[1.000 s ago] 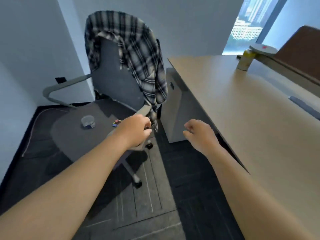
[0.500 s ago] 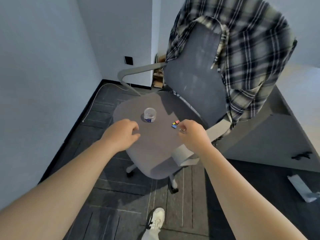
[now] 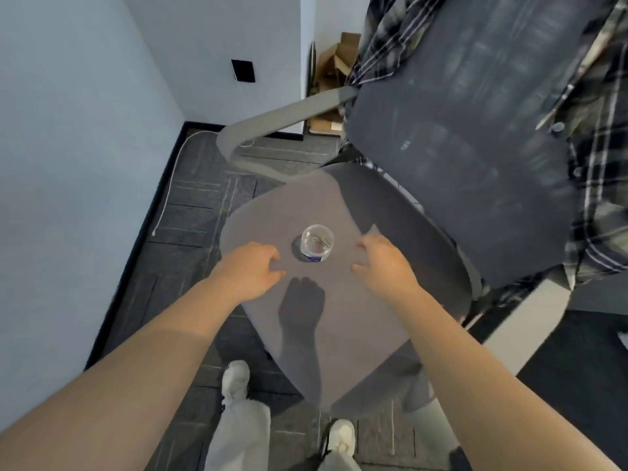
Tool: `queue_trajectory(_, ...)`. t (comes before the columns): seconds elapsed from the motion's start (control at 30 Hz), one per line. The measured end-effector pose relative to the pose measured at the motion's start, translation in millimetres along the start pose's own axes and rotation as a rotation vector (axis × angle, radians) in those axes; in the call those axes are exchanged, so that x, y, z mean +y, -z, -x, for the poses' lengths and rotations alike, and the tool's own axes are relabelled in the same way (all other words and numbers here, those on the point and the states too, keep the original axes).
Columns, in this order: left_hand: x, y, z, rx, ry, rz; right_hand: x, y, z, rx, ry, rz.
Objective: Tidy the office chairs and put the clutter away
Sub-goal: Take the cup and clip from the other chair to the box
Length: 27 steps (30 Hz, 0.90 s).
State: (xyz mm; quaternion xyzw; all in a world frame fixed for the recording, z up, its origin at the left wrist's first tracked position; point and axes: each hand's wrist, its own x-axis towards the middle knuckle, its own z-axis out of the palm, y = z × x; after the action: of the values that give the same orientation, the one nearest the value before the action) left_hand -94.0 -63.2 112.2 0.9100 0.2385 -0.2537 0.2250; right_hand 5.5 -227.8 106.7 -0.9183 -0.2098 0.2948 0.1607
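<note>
Two hands flank a clear bottle (image 3: 316, 247) upright mid-seat on the chair (image 3: 339, 300): left hand (image 3: 249, 271) and right hand (image 3: 382, 263) both loosely curled, holding nothing. Step judged: clearing seat clutter. Next move: close on bottle, lift straight; plaid shirt (image 3: 598, 137) on backrest remains.

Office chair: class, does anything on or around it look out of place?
Yes. A small clear container sits on the chair seat, and a plaid shirt hangs over the backrest. Neither belongs on a chair.
</note>
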Motion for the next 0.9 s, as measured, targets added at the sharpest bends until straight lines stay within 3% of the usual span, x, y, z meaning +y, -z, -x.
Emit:
queue_trajectory(0.3, -54.6, 3.5, -141.2, -0.183, -0.168, -0.117, -25.3, -76.9, -96.9, 0.066, -0.261, -0.171)
queue_trajectory(0.53, -73.9, -2.5, -191.4, -0.197, -0.249, -0.123, -27.4, -119.9, -144.5, 0.084, -0.362, -0.255)
queue_trajectory(0.73, -63.0, -9.2, -203.6, -0.193, -0.311, -0.114, -21.4, -117.0, -142.5, 0.162, -0.389, -0.266)
queue_trajectory(0.9, -16.8, -16.3, -200.8, -0.191, -0.420, -0.126, 10.6, -85.9, -112.8, 0.332, -0.488, -0.284)
